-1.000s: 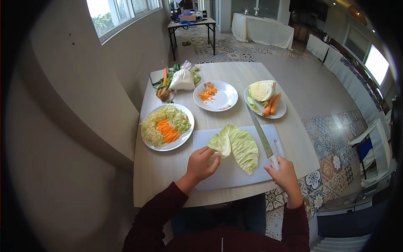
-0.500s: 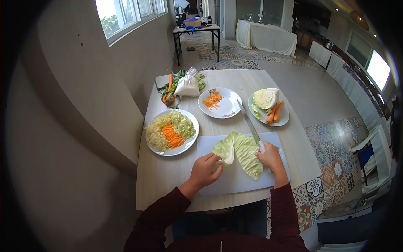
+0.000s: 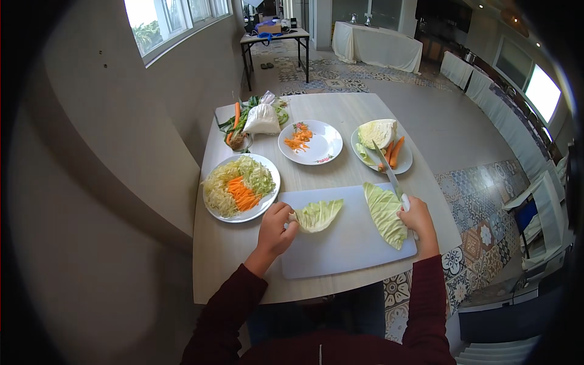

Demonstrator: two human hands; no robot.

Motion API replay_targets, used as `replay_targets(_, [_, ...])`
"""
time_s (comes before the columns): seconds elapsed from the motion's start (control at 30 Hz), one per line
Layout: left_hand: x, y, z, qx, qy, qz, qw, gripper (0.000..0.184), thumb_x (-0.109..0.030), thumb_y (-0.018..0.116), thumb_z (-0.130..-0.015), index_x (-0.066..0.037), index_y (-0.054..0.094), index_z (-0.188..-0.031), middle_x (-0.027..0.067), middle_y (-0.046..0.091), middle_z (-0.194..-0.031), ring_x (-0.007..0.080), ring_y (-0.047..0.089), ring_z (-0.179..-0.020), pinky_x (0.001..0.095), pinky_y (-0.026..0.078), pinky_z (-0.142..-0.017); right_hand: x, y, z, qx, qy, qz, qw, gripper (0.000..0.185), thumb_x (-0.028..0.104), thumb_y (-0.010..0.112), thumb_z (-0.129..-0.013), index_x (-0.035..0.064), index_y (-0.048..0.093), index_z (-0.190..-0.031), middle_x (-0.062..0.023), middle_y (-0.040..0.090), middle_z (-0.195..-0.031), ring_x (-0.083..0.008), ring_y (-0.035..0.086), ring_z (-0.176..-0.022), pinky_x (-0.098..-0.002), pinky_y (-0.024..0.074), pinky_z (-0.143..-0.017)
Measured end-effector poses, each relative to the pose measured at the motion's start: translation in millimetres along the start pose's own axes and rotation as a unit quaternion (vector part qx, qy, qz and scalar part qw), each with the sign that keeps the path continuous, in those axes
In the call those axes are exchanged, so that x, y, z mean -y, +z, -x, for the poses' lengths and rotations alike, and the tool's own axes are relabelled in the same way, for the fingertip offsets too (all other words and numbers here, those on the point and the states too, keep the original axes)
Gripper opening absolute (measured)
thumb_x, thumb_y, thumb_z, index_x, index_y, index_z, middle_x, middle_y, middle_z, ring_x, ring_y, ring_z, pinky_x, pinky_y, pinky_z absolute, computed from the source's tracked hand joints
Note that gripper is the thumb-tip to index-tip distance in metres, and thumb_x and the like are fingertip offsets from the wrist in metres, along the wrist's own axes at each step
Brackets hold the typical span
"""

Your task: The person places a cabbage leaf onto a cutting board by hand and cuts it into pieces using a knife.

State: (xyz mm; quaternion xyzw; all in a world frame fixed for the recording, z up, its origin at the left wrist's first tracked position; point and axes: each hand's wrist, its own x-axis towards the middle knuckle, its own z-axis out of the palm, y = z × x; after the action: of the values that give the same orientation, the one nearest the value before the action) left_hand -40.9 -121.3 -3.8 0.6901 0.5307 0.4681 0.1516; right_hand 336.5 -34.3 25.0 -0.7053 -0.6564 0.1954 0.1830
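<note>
The head view shows the left hand [image 3: 277,230] pinching the left end of a small cabbage piece [image 3: 319,216] between thumb and fingers, over the left part of a white cutting board [image 3: 340,258]. The right hand [image 3: 418,220] is closed around the handle of a knife [image 3: 389,170], its blade pointing away, with the tip in front of a cabbage half [image 3: 378,132] on the far-right plate [image 3: 406,164]. A larger cabbage leaf [image 3: 384,214] lies on the board's right side, just beside the right hand; whether they touch, I cannot tell. Carrots [image 3: 396,152] share the cabbage half's plate. Left of the board, a plate [image 3: 275,182] bears shredded cabbage [image 3: 218,191] around carrot strips [image 3: 244,194]. Behind the board, a flowered plate [image 3: 328,143] holds orange scraps [image 3: 297,140], near a knotted plastic bag [image 3: 263,120].
</note>
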Motion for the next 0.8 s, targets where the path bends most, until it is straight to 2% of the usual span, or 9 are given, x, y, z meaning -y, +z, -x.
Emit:
replay_targets(0.2, [-1.2,-7.6,-0.6,0.008,-0.012,-0.065,0.998,0.019,-0.016,0.058,-0.075,-0.003,0.063,-0.089,0.0135,0.058,-0.097,0.0324,0.056,-0.093,0.0412,0.047,-0.081,2.1,1.5,12.7,-0.024,-0.038,0.018,0.999,0.029,0.017,0.079,-0.075,-0.0004,0.064,-0.092,-0.0240,0.070,-0.089,-0.0416,0.068,-0.087,-0.0470,0.0524,-0.078])
replay_targets(0.3, [-9.2,-16.1,-0.3,0.025,-0.061,-0.111,0.992,0.025,-0.021,0.059,-0.076,-0.006,0.064,-0.095,0.0142,0.062,-0.093,0.0327,0.060,-0.089,0.0414,0.049,-0.079,4.7,1.6,17.1,-0.048,-0.068,0.047,0.995,0.030,0.018,0.079,-0.076,-0.0007,0.064,-0.094,-0.0265,0.068,-0.090,-0.0432,0.067,-0.087,-0.0479,0.0517,-0.078])
replay_targets(0.4, [-22.2,-31.7,-6.4,0.142,-0.217,-0.112,0.959,0.036,-0.028,0.061,-0.075,-0.008,0.064,-0.105,0.0150,0.066,-0.088,0.0331,0.065,-0.086,0.0423,0.051,-0.076,10.8,-0.3,25.8,-0.112,-0.111,0.054,0.986,0.032,0.018,0.078,-0.077,-0.0024,0.063,-0.097,-0.0276,0.067,-0.089,-0.0452,0.065,-0.088,-0.0483,0.0511,-0.080])
replay_targets(0.43, [-23.9,-34.0,-7.5,0.141,-0.214,-0.120,0.959,0.039,-0.030,0.062,-0.074,-0.008,0.064,-0.106,0.0151,0.067,-0.087,0.0331,0.066,-0.085,0.0426,0.051,-0.074,12.9,0.2,27.6,-0.137,-0.125,0.054,0.981,0.033,0.018,0.078,-0.077,-0.0032,0.063,-0.099,-0.0277,0.067,-0.089,-0.0459,0.065,-0.088,-0.0484,0.0508,-0.081])
replay_targets(0.53, [-24.9,-37.2,-7.9,0.142,-0.207,-0.145,0.957,0.045,-0.033,0.063,-0.073,-0.008,0.063,-0.110,0.0155,0.069,-0.086,0.0333,0.068,-0.085,0.0431,0.052,-0.072,22.6,3.2,19.0,-0.040,-0.102,-0.046,0.993,0.036,0.022,0.075,-0.083,-0.0061,0.061,-0.102,-0.0229,0.067,-0.083,-0.0395,0.068,-0.078,-0.0447,0.0543,-0.070])
replay_targets(0.63, [-22.2,-37.4,-6.9,0.145,-0.198,-0.160,0.956,0.047,-0.033,0.064,-0.072,-0.008,0.063,-0.111,0.0160,0.069,-0.087,0.0337,0.067,-0.084,0.0427,0.052,-0.072,74.5,0.9,33.9,0.069,-0.030,-0.175,0.982,0.040,0.030,0.071,-0.088,-0.0064,0.060,-0.100,-0.0182,0.066,-0.079,-0.0282,0.068,-0.065,-0.0370,0.0539,-0.054])
replay_targets(0.67, [-20.4,-37.6,-6.1,0.142,-0.195,-0.157,0.958,0.047,-0.033,0.064,-0.072,-0.008,0.063,-0.111,0.0161,0.068,-0.086,0.0340,0.067,-0.082,0.0425,0.053,-0.072,75.9,11.5,29.9,0.075,-0.064,-0.172,0.980,0.044,0.038,0.068,-0.091,-0.0043,0.059,-0.096,-0.0142,0.066,-0.077,-0.0187,0.064,-0.054,-0.0302,0.0501,-0.045])
replay_targets(0.77, [-8.9,-37.7,-4.7,0.131,-0.142,-0.098,0.976,0.040,-0.026,0.066,-0.073,-0.006,0.063,-0.107,0.0153,0.065,-0.085,0.0327,0.066,-0.077,0.0396,0.053,-0.072,100.5,27.5,29.0,0.131,-0.070,-0.175,0.973,0.042,0.039,0.066,-0.094,-0.0020,0.059,-0.098,-0.0075,0.066,-0.074,-0.0118,0.058,-0.048,-0.0278,0.0475,-0.045])
replay_targets(0.8, [-8.6,-38.7,-5.2,0.127,-0.116,-0.070,0.983,0.036,-0.022,0.067,-0.073,-0.005,0.063,-0.105,0.0149,0.063,-0.084,0.0319,0.066,-0.075,0.0383,0.054,-0.072,106.2,34.5,27.0,0.143,-0.062,-0.177,0.972,0.046,0.044,0.067,-0.093,-0.0013,0.059,-0.098,-0.0069,0.066,-0.073,-0.0117,0.058,-0.048,-0.0277,0.0477,-0.045])
